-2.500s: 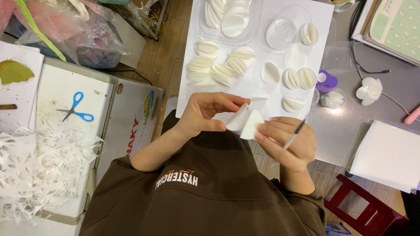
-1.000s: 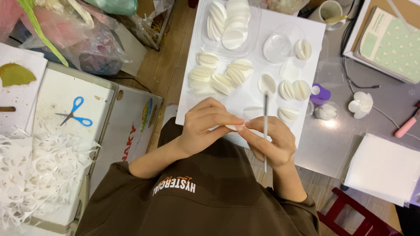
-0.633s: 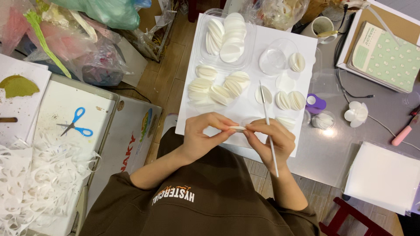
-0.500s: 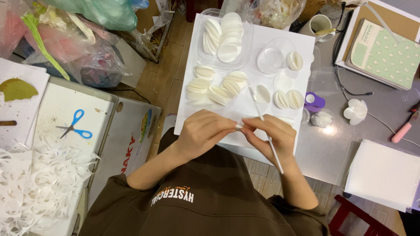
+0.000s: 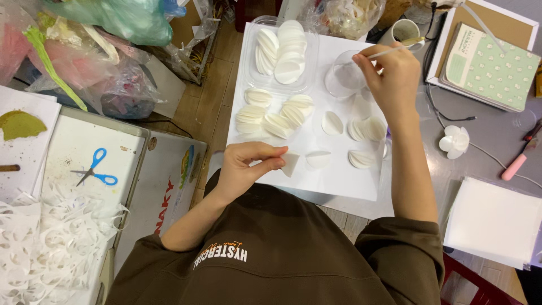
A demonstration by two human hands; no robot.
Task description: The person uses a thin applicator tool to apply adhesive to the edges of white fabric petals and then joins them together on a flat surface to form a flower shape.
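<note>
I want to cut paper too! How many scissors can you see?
1. The blue-handled scissors lie on the white tray at the left, beside the pile of cut white paper. More could be hidden under that pile.

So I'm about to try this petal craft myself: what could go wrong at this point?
1. The right hand reaches its thin brush toward the cup over a clear dish; the sleeve or wrist might knock the dish or drip onto the white sheet.
2. The left hand pinches a folded petal by one edge only; the fold may spring open or crease.
3. The forearm hangs over loose petals and could drag them.
</note>
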